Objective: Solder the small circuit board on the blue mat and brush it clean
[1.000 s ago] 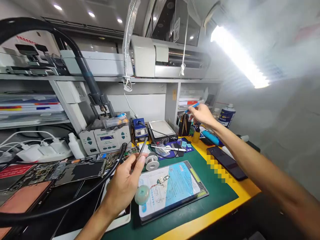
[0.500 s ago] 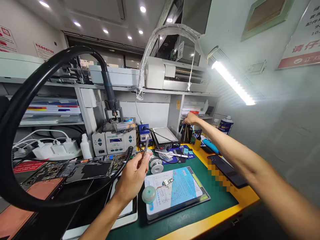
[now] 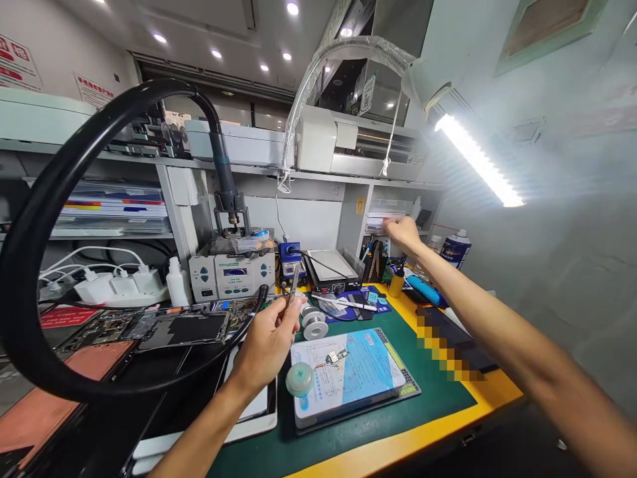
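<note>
My left hand [image 3: 271, 342] is closed around a slim metal tool that looks like tweezers [image 3: 295, 284], its end pointing up. Reaching far forward, my right hand [image 3: 404, 234] is raised above the black tool holder [image 3: 377, 260], fingers curled together; whatever they may hold is hidden. A small circuit board [image 3: 337, 357] with thin wires lies on a blue-and-white box [image 3: 371, 378]. Beside it on the box sits a round greenish container [image 3: 299, 380]. Just right of my left hand stands a spool of solder wire [image 3: 315, 325].
A hot-air station [image 3: 233, 273] and its thick black hose [image 3: 20, 199] fill the left. A heating plate [image 3: 333, 267] stands at the back. A bright lamp [image 3: 478, 159] hangs at upper right. A blue tool [image 3: 423, 290] and a spray can [image 3: 455, 249] are at right.
My right hand has lifted off the tool holder and moved slightly right. My left hand keeps its grip on the tweezers-like tool. The whole view has shifted slightly.
</note>
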A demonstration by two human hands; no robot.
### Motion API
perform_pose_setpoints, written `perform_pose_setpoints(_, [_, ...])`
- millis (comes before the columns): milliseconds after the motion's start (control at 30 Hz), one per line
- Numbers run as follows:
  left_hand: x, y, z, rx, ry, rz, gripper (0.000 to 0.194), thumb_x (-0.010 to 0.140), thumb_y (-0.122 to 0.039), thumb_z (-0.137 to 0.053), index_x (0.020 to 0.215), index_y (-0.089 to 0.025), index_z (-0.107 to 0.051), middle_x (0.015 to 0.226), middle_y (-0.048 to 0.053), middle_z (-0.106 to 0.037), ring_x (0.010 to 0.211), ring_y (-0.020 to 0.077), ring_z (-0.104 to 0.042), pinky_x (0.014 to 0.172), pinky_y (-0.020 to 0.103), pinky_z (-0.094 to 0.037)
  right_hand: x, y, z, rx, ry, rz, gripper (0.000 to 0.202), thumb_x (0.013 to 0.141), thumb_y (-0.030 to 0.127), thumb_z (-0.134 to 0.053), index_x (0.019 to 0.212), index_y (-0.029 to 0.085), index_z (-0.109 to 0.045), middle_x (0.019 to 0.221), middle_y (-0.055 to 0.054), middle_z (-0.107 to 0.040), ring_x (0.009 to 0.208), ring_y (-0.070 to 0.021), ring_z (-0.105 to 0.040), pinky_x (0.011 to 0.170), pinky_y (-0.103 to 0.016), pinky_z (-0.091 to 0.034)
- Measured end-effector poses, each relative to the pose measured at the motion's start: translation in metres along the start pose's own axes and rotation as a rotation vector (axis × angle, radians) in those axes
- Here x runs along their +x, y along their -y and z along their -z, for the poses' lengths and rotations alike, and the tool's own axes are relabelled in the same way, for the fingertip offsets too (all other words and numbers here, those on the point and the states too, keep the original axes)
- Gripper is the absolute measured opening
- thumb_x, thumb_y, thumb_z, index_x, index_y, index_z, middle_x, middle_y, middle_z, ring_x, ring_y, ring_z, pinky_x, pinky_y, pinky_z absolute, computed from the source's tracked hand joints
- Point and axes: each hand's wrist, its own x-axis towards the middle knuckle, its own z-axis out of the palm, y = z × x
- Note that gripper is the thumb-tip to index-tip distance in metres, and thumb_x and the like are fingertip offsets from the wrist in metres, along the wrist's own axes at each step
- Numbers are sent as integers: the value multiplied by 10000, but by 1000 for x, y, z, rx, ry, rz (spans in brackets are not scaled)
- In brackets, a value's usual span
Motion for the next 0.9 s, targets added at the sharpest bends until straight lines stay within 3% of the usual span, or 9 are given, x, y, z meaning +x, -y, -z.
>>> perform_pose_setpoints(167, [-4, -14, 1, -163, 44, 41, 451, 893, -543, -586, 676, -147, -596, 839, 40, -621, 658, 116, -494, 650, 253, -439, -55, -2, 14, 171, 300, 44, 314, 973, 360, -608, 1193, 136, -619, 1093, -84, -671, 853, -177, -676, 723, -345, -583])
perform_pose_setpoints(233, [-5, -17, 1, -234, 97, 77, 436, 910, -529, -564, 768, -131, -673, 774, 36, -600, 662, 123, -513, 671, 265, -464, -88, -1, 13, 234, 496, 90, 308, 988, 420, -558, 1036, 135, -665, 802, -14, -651, 561, -98, -563, 502, -232, -476])
perform_pose_setpoints(300, [-4, -17, 1, -286, 131, 97, 429, 924, -512, -555, 909, -119, -728, 772, 37, -596, 693, 127, -530, 696, 267, -480, -124, 4, 8, 262, 722, 131, 371, 923, 474, -624, 829, 128, -717, 524, 26, -515, 414, -80, -391, 385, -221, -309])
perform_pose_setpoints(400, [-4, -12, 0, -317, 150, 85, 426, 938, -488, -559, 1083, -131, -741, 867, 61, -631, 785, 140, -564, 730, 261, -492, -169, 15, -8, 274, 923, 207, 360, 866, 496, -679, 763, 155, -736, 518, 9, -541, 445, -97, -418, 412, -230, -293])
perform_pose_setpoints(467, [-4, -9, -1, -316, 157, 55, 427, 944, -483, -561, 1151, -149, -730, 945, 77, -659, 890, 167, -592, 778, 270, -501, -189, 25, -23, 307, 949, 264, 300, 881, 461, -663, 882, 173, -745, 690, -16, -641, 522, -108, -467, 459, -234, -342])
perform_pose_setpoints(533, [-5, -8, -4, -304, 169, 15, 432, 953, -480, -555, 1191, -158, -718, 1006, 88, -685, 977, 191, -607, 850, 293, -502, -199, 34, -37, 347, 951, 309, 270, 878, 439, -665, 935, 182, -728, 708, 1, -614, 557, -110, -452, 487, -233, -344])
perform_pose_setpoints(667, [-11, -8, -10, -233, 202, -52, 462, 972, -487, -518, 1248, -157, -688, 997, 89, -717, 897, 194, -643, 831, 311, -510, -205, 46, -53, 436, 985, 345, 304, 858, 428, -681, 714, 166, -627, 648, 31, -498, 548, -92, -392, 477, -224, -315])
perform_pose_setpoints(800, [-15, -11, -11, -87, 180, -122, 508, 966, -499, -512, 1350, -179, -605, 1160, 97, -686, 931, 203, -646, 844, 316, -510, -204, 45, -51, 516, 965, 309, 353, 861, 447, -682, 668, 177, -560, 604, 36, -503, 521, -94, -439, 474, -223, -362])
perform_pose_setpoints(900, [-16, -17, -3, 96, 132, -177, 470, 929, -440, -572, 1317, -176, -600, 1232, 107, -645, 1078, 230, -600, 958, 333, -462, -190, 33, -41, 555, 832, 231, 326, 851, 478, -703, 754, 181, -611, 576, 26, -576, 464, -96, -476, 431, -220, -363])
